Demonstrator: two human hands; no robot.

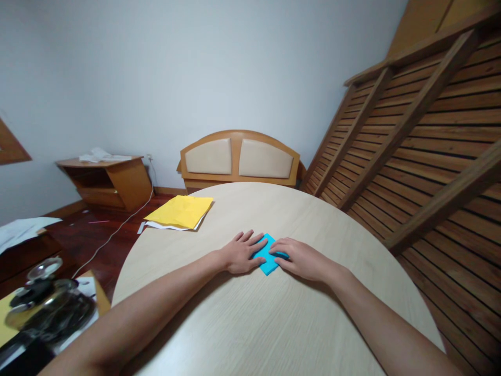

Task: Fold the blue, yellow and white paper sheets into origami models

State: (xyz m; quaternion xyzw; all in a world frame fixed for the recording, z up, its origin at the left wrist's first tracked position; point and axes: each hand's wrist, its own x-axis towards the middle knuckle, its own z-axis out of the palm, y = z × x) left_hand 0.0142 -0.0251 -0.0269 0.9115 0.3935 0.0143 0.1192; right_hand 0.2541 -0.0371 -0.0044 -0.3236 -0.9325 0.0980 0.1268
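Your left hand [241,254] and right hand [300,258] press flat, unclenched, on the folded blue paper [267,257]: light, thin, creasable; pinch its edges.

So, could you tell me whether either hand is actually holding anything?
Nothing is gripped: the left hand and right hand press flat on opposite sides of the blue folded paper.

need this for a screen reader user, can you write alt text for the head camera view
Both hands press flat on a small folded blue paper in the middle of a round pale wooden table, the left hand on its left part and the right hand on its right. A stack of yellow paper sheets lies at the table's far left edge.
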